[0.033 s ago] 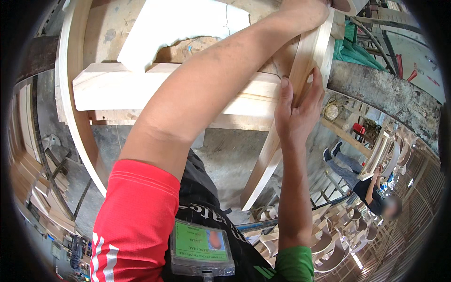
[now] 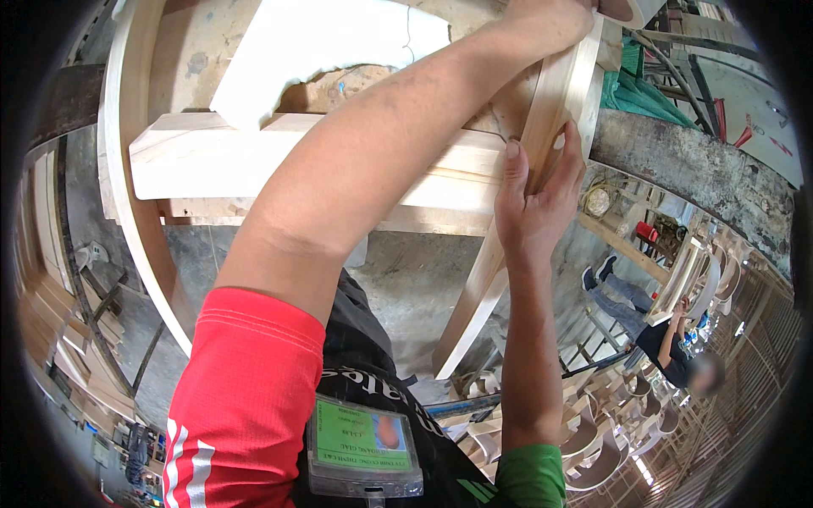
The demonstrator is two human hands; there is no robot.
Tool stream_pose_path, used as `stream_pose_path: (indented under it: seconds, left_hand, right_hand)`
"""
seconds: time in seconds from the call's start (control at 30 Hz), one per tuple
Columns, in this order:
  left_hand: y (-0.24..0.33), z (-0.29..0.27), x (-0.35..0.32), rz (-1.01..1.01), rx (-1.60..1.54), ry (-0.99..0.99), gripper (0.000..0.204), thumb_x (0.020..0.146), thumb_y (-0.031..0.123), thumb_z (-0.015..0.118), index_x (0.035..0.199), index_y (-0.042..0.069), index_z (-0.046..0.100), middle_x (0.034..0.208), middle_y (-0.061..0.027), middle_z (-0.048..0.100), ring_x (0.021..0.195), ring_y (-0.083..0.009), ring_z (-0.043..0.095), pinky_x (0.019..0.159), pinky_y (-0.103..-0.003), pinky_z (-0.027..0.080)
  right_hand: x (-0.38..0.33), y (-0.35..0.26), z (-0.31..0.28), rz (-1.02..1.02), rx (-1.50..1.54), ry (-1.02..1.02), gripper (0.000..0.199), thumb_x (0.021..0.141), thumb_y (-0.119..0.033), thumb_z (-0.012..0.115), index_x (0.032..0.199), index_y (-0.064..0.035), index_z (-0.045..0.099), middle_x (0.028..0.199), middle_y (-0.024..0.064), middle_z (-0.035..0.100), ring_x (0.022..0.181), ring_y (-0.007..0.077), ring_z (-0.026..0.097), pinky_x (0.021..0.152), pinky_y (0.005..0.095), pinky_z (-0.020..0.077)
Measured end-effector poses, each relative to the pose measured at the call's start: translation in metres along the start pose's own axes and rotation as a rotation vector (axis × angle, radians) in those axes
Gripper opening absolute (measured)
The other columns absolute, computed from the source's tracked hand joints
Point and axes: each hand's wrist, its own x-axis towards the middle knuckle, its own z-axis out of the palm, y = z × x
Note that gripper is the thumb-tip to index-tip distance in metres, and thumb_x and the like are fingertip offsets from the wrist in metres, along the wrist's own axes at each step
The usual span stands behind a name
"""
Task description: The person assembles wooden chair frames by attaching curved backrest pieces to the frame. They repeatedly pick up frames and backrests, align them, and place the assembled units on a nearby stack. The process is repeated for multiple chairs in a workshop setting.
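Note:
My left hand (image 2: 555,24) reaches across to the upper right, at the top of a pale wooden leg (image 2: 555,93). Its fingers are hidden past the picture's upper edge, beside a partly cut-off round object (image 2: 625,8). Lower down, my right hand (image 2: 542,195) holds the same leg, thumb on its left side and fingers along its right. A thick wooden rail (image 2: 199,157) runs left from that leg to a second, curved-looking leg (image 2: 127,127). Part of the rail is covered by my left forearm. A white sheet-like piece (image 2: 313,38) with a curved cutout lies behind the rail.
A worn workbench surface (image 2: 195,63) lies under the frame, with a stained beam (image 2: 694,178) to the right. Green cloth (image 2: 635,89) hangs at the upper right. Another person (image 2: 665,343) handles a wooden frame at the right, near many curved wooden parts (image 2: 593,440).

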Motion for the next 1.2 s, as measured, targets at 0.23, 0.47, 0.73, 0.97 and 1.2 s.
stream_pose_path:
  seconds: [0.23, 0.47, 0.73, 0.97, 1.2]
  left_hand:
    - [0.006, -0.005, 0.007, 0.035, 0.135, -0.026, 0.021, 0.091, 0.017, 0.062, 0.087, 0.005, 0.078, 0.089, -0.024, 0.074, 0.092, -0.0405, 0.073, 0.083, -0.048, 0.059]
    - [0.013, -0.006, 0.02, 0.01, 0.026, -0.141, 0.016, 0.085, 0.016, 0.066, 0.08, 0.012, 0.081, 0.091, -0.0216, 0.075, 0.092, -0.0378, 0.074, 0.083, -0.045, 0.06]
    - [0.01, 0.005, 0.024, 0.098, -0.03, 0.108, 0.027, 0.082, 0.024, 0.071, 0.105, 0.012, 0.078, 0.108, -0.0238, 0.074, 0.102, -0.0406, 0.071, 0.086, -0.046, 0.058]
    - [0.019, 0.011, 0.041, 0.165, 0.021, 0.026, 0.047, 0.092, 0.042, 0.061, 0.127, 0.011, 0.068, 0.123, -0.0241, 0.07, 0.115, -0.0428, 0.066, 0.094, -0.047, 0.055]
    - [-0.017, 0.025, 0.08, 0.554, 0.092, 0.289, 0.053, 0.094, 0.045, 0.058, 0.132, 0.01, 0.067, 0.129, -0.0213, 0.069, 0.125, -0.0375, 0.062, 0.105, -0.043, 0.049]
  right_hand:
    - [-0.001, -0.001, -0.002, 0.011, -0.013, -0.015, 0.073, 0.096, -0.029, 0.073, 0.151, 0.0023, 0.038, 0.125, 0.0286, 0.055, 0.112, 0.0452, 0.059, 0.092, 0.0508, 0.05]
    - [-0.002, -0.003, -0.001, 0.049, -0.002, -0.041, 0.071, 0.097, -0.026, 0.071, 0.151, 0.0031, 0.038, 0.125, 0.0292, 0.054, 0.111, 0.0452, 0.059, 0.091, 0.0502, 0.0514]
    - [-0.001, -0.005, -0.001, 0.018, -0.024, -0.039, 0.069, 0.098, -0.027, 0.07, 0.152, 0.003, 0.037, 0.126, 0.0293, 0.054, 0.112, 0.0453, 0.059, 0.089, 0.0508, 0.0522]
    - [-0.002, 0.0, 0.0, 0.042, -0.032, -0.039, 0.074, 0.097, -0.032, 0.071, 0.153, 0.0009, 0.035, 0.127, 0.0287, 0.054, 0.111, 0.0455, 0.059, 0.088, 0.0507, 0.0536]
    - [0.0, -0.005, 0.0, 0.04, 0.003, -0.043, 0.072, 0.097, -0.031, 0.072, 0.152, 0.0013, 0.038, 0.127, 0.0282, 0.054, 0.112, 0.0449, 0.059, 0.088, 0.0505, 0.0535]
